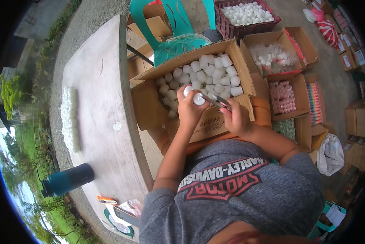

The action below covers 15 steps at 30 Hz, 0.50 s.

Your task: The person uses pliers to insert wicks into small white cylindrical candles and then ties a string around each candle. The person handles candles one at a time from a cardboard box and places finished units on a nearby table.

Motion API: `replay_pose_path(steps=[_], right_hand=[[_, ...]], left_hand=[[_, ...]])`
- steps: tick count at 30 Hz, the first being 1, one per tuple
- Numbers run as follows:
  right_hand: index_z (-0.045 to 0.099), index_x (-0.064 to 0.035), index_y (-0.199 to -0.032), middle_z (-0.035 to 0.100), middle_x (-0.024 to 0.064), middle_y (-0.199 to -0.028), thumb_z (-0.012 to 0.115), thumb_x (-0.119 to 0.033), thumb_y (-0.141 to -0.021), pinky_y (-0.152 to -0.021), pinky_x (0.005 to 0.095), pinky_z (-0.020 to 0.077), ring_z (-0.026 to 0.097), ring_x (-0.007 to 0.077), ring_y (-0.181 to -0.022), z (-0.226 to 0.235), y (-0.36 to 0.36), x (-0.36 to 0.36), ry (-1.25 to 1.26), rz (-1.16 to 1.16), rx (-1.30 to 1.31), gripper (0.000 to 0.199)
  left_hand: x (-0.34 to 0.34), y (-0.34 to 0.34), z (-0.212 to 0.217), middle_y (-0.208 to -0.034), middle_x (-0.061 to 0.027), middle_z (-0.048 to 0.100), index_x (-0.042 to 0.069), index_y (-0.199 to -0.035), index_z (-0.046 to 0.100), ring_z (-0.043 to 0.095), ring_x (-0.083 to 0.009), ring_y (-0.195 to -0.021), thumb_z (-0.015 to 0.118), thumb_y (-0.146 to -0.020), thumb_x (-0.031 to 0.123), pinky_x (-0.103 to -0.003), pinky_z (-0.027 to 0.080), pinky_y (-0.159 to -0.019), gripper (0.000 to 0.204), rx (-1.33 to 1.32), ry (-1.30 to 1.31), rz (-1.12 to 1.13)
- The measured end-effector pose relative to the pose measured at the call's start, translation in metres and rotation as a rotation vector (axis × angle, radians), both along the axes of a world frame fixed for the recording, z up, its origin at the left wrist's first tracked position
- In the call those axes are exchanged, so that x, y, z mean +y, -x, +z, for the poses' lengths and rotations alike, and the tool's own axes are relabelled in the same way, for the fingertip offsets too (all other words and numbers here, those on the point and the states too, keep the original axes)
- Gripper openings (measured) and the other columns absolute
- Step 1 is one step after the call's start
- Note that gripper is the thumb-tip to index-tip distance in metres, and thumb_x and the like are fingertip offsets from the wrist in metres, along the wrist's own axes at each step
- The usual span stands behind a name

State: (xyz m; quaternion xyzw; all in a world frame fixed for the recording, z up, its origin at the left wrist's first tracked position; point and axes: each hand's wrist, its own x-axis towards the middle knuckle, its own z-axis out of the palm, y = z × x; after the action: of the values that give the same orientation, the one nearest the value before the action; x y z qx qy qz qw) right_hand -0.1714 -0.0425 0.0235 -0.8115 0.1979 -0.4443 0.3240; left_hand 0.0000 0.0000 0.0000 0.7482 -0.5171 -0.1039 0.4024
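My left hand (190,114) is closed around small white plastic cylinders; the round end of one white cylinder (198,99) faces up beside the thumb. In my right hand (237,118) is a grey metal tool with two arms (220,101), like tongs or pliers, its tip touching or nearly touching that cylinder. The fingers partly hide the tool's grip, so its exact kind is unclear. Both hands are over the near edge of an open cardboard box (148,107) on my lap, which holds many loose white cylinders (209,70).
At left stands a pale table (97,89) with a row of white cylinders (71,120), a dark blue bottle (70,179) and an orange cutter (106,199). A green chair (176,18) and a maroon crate (247,27) stand beyond the box. Cartons (294,97) of coloured pieces line the right.
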Motion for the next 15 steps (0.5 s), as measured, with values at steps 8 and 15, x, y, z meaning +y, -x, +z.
replay_pose_path(steps=[8, 15], right_hand=[[0.046, 0.0012, -0.106, 0.058, 0.0185, -0.072, 0.059, -0.009, -0.087, -0.053, 0.0400, 0.0467, 0.059, 0.0364, -0.065, -0.014, 0.006, 0.008, -0.072, -0.128, 0.223, 0.026], [0.046, 0.0025, -0.105, 0.059, 0.0216, -0.074, 0.054, -0.015, -0.091, -0.054, 0.0428, 0.0462, 0.061, 0.0378, -0.066, -0.015, -0.005, 0.009, -0.135, -0.080, 0.263, 0.024]], left_hand=[[0.006, 0.020, 0.009, -0.120, -0.0192, 0.042, 0.010, -0.088, 0.060, 0.051, -0.0373, -0.106, 0.079, -0.056, 0.009, -0.042, 0.049, -0.082, 0.038, 0.030, 0.069, -0.042], [0.001, 0.015, 0.020, -0.124, -0.0214, 0.037, 0.009, -0.089, 0.057, 0.049, -0.0406, -0.107, 0.079, -0.056, 0.007, -0.043, 0.048, -0.082, 0.040, -0.040, 0.045, -0.040]])
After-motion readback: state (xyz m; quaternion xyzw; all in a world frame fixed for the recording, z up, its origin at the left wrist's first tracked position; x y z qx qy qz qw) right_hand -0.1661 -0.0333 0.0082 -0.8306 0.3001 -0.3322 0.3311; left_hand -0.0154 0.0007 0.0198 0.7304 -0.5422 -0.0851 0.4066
